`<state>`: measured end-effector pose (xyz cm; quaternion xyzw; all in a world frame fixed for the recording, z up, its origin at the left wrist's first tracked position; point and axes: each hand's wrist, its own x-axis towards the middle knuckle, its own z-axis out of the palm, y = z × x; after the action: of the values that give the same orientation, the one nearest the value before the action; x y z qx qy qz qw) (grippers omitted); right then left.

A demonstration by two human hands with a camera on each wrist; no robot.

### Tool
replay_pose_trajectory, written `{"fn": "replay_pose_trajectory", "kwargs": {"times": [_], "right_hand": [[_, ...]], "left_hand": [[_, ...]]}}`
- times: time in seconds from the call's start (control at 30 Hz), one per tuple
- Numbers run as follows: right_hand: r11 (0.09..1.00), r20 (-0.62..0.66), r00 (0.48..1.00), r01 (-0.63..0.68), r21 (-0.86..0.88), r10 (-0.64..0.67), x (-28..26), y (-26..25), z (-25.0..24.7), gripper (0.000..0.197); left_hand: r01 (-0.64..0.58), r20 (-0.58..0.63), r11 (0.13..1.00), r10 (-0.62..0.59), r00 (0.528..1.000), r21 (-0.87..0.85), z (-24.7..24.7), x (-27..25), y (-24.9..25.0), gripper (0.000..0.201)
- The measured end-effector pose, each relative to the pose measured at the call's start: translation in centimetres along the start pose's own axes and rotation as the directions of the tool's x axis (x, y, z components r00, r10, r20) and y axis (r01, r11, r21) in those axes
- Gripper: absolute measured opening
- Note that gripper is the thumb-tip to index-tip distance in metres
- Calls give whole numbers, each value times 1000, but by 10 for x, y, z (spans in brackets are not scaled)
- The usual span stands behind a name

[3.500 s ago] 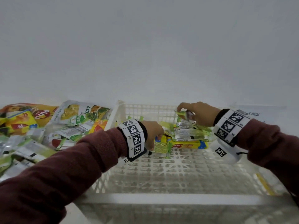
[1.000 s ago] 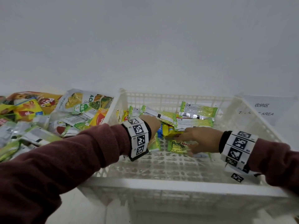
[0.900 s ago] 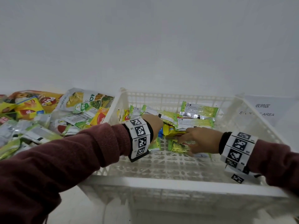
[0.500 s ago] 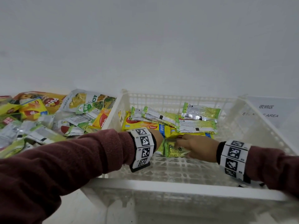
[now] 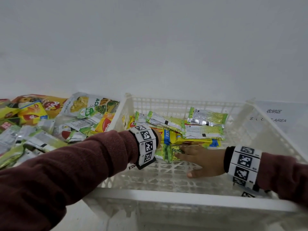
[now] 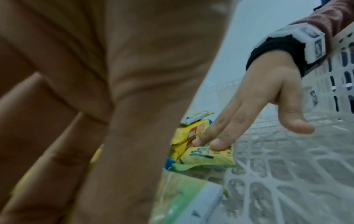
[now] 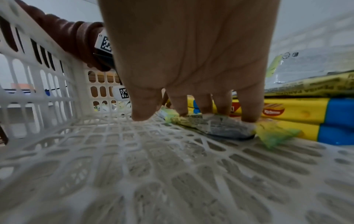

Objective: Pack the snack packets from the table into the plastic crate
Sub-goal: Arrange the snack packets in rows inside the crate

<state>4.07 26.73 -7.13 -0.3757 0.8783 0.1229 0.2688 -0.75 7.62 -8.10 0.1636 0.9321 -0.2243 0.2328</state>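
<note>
A white plastic crate holds yellow-and-blue packs with silver-green packets stacked on them. In front of the packs a green "Pandan" packet lies on the crate floor. My right hand presses on it with straight fingers, thumb spread aside. In the left wrist view the same fingers sit on the packet. My left hand is in the crate's left side, mostly hidden behind its wristband. Its fingers look curled over another green packet.
Several loose snack packets are piled on the table left of the crate. A paper sign lies right of it. The near half of the crate floor is bare lattice. A white wall stands close behind.
My right hand left the back-right stack, came down on the Pandan packet, slid it left against the yellow packs and now lies flat on it. My left hand stayed in place.
</note>
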Motion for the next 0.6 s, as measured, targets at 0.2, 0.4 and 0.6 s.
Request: {"fn": "replay_pose_trajectory", "kwargs": {"times": [0.2,0.4,0.6], "right_hand": [[997,44,997,-63,-53,66,2,-6,5,80],[992,3,1000,-10,126,10,-5,-2,-13,68],[959,-383,913,-27,283,138,-22,35,-58,35]], "left_hand": [[-3,55,1000,3,998,-1,-2,4,1,42],[13,-16,999,-14,1000,-52,-29,-29,7,23],[-50,-327,970,-31,945,-236,-67,-39,-5,22]]}}
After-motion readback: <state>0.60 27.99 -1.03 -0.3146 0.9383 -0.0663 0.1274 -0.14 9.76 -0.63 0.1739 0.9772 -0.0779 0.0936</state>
